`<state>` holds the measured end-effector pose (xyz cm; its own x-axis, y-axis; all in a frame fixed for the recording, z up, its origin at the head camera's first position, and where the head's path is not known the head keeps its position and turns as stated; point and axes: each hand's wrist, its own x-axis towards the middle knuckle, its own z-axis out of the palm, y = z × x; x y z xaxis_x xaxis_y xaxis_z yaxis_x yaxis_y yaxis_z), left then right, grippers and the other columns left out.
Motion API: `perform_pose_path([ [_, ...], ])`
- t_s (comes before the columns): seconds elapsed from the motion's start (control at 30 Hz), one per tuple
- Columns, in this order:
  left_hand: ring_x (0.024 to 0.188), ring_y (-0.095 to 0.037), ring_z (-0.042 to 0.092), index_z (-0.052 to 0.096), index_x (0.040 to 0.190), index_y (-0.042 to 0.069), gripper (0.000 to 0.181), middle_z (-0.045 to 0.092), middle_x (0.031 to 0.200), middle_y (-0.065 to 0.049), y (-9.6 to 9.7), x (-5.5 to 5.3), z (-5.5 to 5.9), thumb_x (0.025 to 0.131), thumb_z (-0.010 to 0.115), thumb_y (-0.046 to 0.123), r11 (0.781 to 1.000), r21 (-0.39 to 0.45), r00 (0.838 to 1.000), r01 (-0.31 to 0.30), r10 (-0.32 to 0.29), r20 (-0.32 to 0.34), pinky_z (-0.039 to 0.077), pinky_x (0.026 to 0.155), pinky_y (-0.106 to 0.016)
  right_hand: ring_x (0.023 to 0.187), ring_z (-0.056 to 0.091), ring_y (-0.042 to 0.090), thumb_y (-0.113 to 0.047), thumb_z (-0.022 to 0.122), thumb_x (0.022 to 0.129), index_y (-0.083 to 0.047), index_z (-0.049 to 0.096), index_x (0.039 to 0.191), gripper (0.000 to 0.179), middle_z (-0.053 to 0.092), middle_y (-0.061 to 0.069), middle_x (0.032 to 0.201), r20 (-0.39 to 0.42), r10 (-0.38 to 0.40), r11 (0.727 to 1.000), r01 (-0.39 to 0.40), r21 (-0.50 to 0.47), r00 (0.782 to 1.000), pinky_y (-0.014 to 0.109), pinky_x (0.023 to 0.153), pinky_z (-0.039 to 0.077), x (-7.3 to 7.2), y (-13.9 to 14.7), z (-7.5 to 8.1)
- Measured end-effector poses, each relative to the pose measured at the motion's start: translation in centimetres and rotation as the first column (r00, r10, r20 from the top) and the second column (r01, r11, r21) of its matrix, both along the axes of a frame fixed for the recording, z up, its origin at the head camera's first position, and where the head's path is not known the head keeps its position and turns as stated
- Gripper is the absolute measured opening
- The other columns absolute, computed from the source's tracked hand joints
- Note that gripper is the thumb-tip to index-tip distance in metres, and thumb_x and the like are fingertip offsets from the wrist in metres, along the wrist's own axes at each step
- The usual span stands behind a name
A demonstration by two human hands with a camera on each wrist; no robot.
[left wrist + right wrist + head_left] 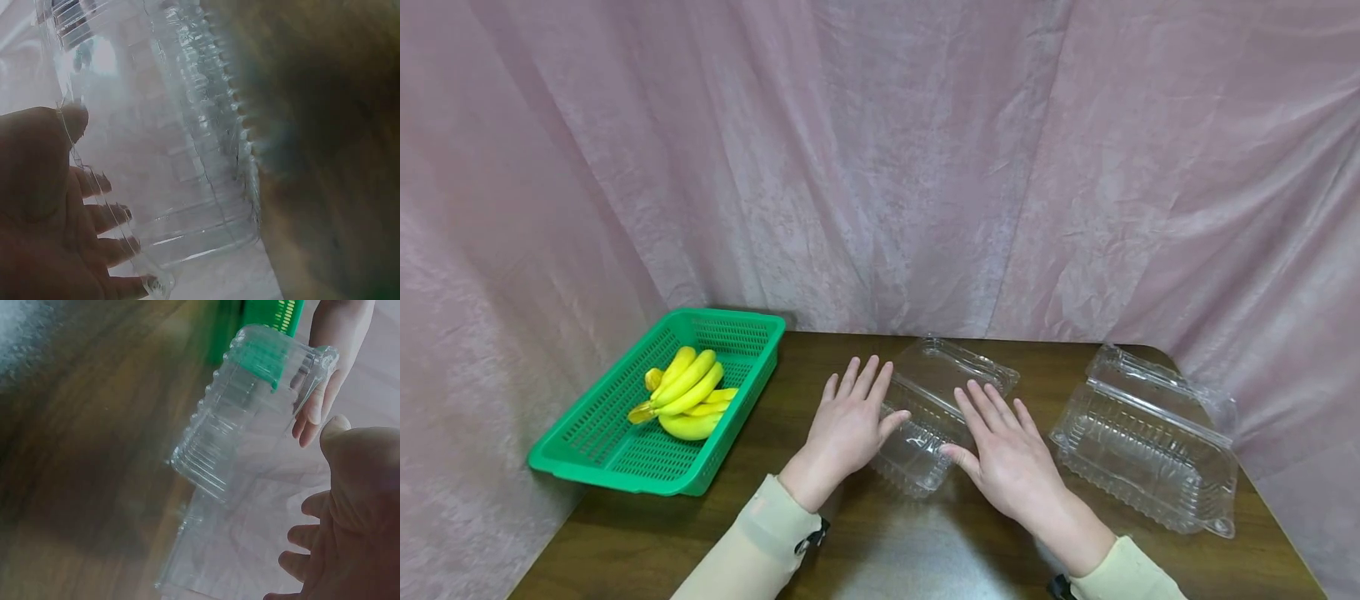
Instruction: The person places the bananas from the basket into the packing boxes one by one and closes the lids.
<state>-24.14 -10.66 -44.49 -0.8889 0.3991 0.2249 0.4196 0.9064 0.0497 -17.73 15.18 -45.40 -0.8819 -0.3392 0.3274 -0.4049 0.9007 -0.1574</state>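
Observation:
In the head view a clear plastic clamshell container (913, 450) stands with its lid (951, 371) folded back at the middle of the table. My left hand (847, 429), fingers straight and palm down, overlaps the container's left side. Over its right side my right hand (1011, 458) spreads its fingers, thumb pointing inward. The left wrist view has the left fingertips (115, 219) right at the container's rim, with the ridged wall (206, 106) beyond. From the right wrist, the container (219, 419) appears beside the right hand (369, 519), which grips nothing.
A green plastic basket (613, 481) on the left contains a bunch of yellow bananas (685, 387). To the right stands another clear clamshell container (1150, 450), its lid tilted back. Pink curtains (880, 167) hang behind the brown wooden table (895, 542).

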Motion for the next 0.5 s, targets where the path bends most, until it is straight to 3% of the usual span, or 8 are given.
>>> perform_pose_path([
  [0.23, 0.166, -0.042, 0.022, 0.035, 0.174, 0.012, 0.084, 0.031, 0.179, -0.016, 0.1, 0.3, -0.7, 0.110, 0.056, 0.062, 0.999, 0.034, 1.000, 0.007, -0.007, 0.026, 0.026, 0.127, -0.070, 0.164, 0.032, 0.038, -0.060, 0.063, 0.107, -0.010, 0.039, 0.172, 0.086, 0.033, 0.014, 0.178, 0.010, 0.019, 1.000, -0.019, -0.001, 1.000, 0.069, 0.127, 0.026, 0.4, -0.4, -0.6],
  [0.5, 0.165, -0.043, 0.024, 0.035, 0.174, 0.013, 0.083, 0.031, 0.179, -0.016, 0.0, 0.2, -1.5, 0.111, 0.053, 0.064, 1.000, 0.015, 0.999, -0.009, 0.009, 0.032, 0.027, 0.126, -0.072, 0.164, 0.031, 0.038, -0.064, 0.057, 0.109, -0.008, 0.042, 0.170, 0.084, 0.032, 0.014, 0.179, 0.044, 0.035, 0.999, -0.036, 0.031, 0.998, 0.069, 0.127, 0.027, 0.9, -0.8, -1.3],
])
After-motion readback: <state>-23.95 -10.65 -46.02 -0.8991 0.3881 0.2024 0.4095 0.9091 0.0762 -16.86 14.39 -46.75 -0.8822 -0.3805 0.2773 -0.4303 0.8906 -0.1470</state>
